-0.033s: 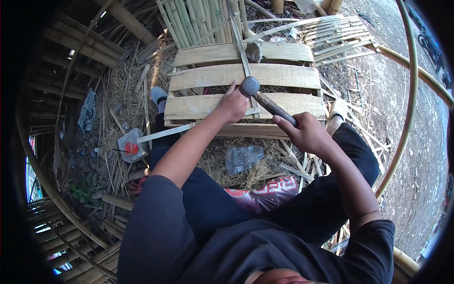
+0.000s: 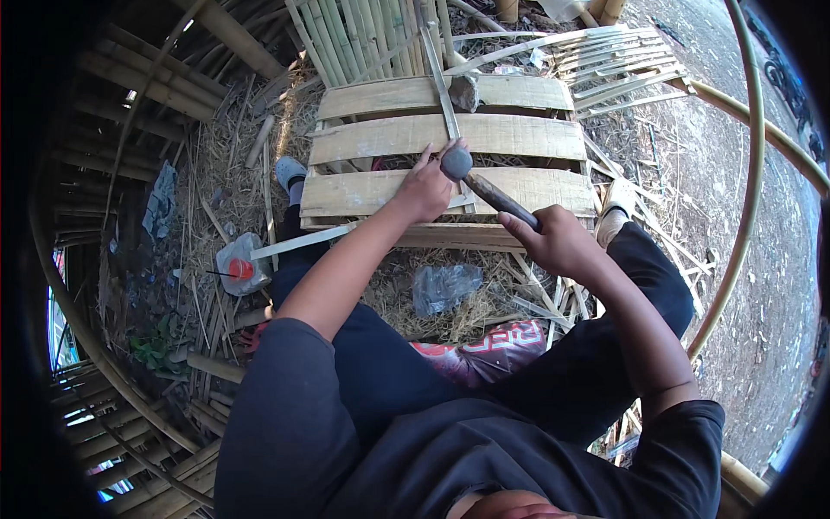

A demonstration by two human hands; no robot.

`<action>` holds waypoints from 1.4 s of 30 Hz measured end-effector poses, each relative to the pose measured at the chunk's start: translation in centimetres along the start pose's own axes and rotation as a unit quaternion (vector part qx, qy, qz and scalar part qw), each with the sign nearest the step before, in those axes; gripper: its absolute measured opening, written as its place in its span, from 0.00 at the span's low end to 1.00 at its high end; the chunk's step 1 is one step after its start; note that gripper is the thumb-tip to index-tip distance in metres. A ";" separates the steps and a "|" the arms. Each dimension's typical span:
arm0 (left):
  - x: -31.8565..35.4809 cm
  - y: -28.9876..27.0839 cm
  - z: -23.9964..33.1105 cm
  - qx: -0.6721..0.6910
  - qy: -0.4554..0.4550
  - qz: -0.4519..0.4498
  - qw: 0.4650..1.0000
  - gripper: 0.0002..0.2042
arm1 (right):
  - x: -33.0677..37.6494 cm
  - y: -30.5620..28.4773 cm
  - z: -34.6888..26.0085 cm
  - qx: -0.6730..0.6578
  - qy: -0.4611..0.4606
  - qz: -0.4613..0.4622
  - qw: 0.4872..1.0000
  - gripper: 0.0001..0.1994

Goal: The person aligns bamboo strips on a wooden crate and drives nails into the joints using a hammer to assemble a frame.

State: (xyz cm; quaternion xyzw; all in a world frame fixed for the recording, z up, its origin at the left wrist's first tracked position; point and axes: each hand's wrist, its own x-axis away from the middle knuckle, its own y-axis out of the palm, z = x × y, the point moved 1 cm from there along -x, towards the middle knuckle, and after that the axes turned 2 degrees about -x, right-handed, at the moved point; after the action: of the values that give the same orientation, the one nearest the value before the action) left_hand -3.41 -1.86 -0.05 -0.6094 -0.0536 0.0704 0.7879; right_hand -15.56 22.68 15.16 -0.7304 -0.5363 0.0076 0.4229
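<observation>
My right hand is wrapped round the handle of a hammer. The hammer's rounded metal head is over the fingers of my left hand and hides some of them. My left hand is closed on a long bamboo strip, which runs away from me across a low slatted wooden bench. A second pale strip passes under my left wrist, and its end shows beside the first strip. A grey stone rests on the bench's far slats, beside the long strip.
Bamboo slats stand beyond the bench, with a slatted bamboo piece at the far right. A clear plastic bag lies on the ground near me. At left is a bag with red contents. A bent bamboo pole curves along the right.
The hammer head has shifted very slightly, and a fingertip of my left hand now shows just beyond it. The bench and strips have hardly moved.
</observation>
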 end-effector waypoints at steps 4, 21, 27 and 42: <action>0.0 -0.8 0.7 -0.030 -0.006 0.036 0.999 0.32 | -1.2 0.8 1.5 0.053 0.020 -0.011 0.998 0.39; -0.8 -0.7 0.8 -0.012 -0.010 -0.008 1.000 0.33 | -0.3 0.7 1.3 0.060 0.004 0.001 0.998 0.38; 0.5 -0.4 -0.3 0.017 -0.011 0.027 0.999 0.33 | 1.2 -1.0 -2.0 0.000 -0.005 -0.004 1.000 0.38; 0.0 -0.4 0.0 -0.030 0.004 0.046 0.998 0.31 | -0.3 0.8 -0.7 0.089 -0.018 0.022 0.996 0.37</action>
State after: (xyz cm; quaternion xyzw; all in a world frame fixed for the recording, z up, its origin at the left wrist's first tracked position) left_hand -3.43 -1.92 0.30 -0.6349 -0.0242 0.1028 0.7654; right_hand -14.75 21.98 15.01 -0.7013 -0.5252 0.0777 0.4756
